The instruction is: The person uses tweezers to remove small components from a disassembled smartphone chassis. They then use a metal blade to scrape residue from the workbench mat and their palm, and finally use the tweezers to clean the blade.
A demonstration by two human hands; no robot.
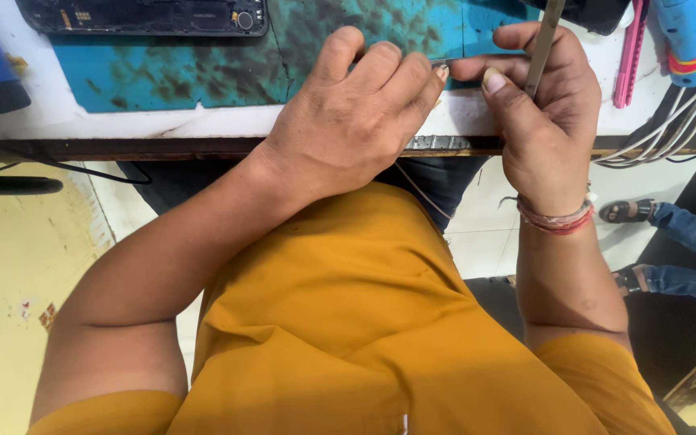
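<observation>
My left hand point(356, 113) rests at the near edge of the workbench, its fingers curled over a small thin part that is mostly hidden beneath them. Only a sliver of that part point(438, 63) shows at my fingertips. My right hand point(543, 105) is closed around a slim metal tool point(543, 44), like tweezers or a thin blade, held upright with its lower end hidden in the fist. The two hands touch at the fingertips over the stained teal work mat point(203, 72). A red thread band circles my right wrist.
An opened black phone body point(142, 14) lies at the mat's far edge. A pink tool point(628, 56), a blue device point(690, 36) and white cables point(670, 133) are at the right. Another person's sandalled feet point(630, 211) rest on the floor to the right.
</observation>
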